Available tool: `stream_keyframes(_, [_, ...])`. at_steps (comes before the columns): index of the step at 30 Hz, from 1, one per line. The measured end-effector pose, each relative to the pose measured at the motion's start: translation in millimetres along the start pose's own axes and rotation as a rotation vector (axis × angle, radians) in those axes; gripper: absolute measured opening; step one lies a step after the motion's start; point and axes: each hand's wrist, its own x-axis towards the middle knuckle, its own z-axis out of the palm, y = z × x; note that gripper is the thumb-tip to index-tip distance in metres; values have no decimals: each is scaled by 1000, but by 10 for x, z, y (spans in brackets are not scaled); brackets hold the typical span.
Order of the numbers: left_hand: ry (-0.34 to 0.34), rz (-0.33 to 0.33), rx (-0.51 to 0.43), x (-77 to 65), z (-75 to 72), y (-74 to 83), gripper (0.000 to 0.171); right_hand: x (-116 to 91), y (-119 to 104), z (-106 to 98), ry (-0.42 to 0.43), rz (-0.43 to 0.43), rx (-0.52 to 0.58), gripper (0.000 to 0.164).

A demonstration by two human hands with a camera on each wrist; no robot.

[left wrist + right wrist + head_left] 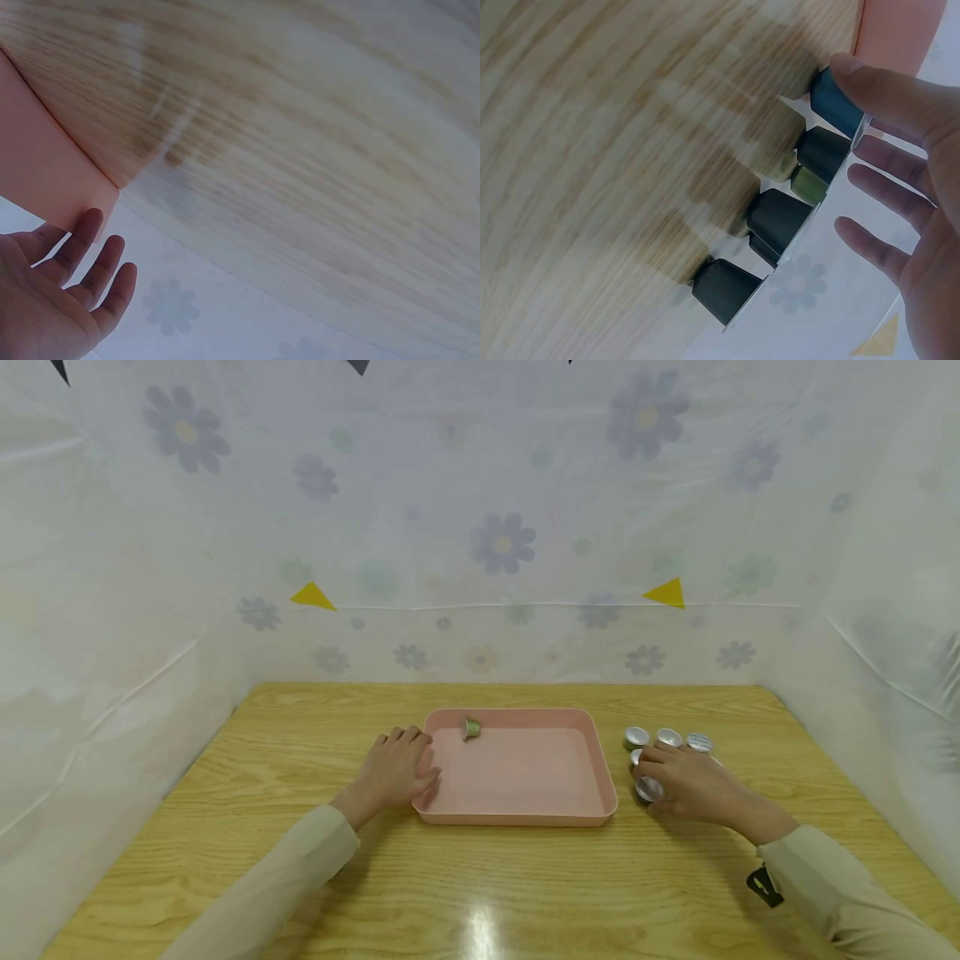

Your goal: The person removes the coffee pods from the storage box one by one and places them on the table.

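Note:
My left hand (393, 764) lies at the left rim of a pink tray (517, 817). In the left wrist view its fingers (91, 221) are spread, one fingertip against the tray's outer wall. A small green coffee capsule (471, 728) lies on its side inside the tray, near the far left corner. To the right of the tray, my right hand (693, 781) reaches over a group of capsules. Its thumb and index finger pinch a blue coffee capsule (834, 101) standing lid up, while the other fingers stay spread. Dark capsules (780, 221) and a green one (808, 184) stand beside it.
Several silver-lidded capsules (670, 737) stand close together right of the tray, partly hidden by the right hand. A black clip-like piece (765, 887) shows at the right sleeve. Flower-patterned sheeting (502, 543) with yellow triangles (667, 593) encloses the wooden table (480, 877).

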Motion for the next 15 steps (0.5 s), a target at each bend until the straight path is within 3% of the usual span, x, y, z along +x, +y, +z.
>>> stream_keyframes(15, [17,7,-5,7,9,0,50,8,8,-13,-22,-3,-11,48])
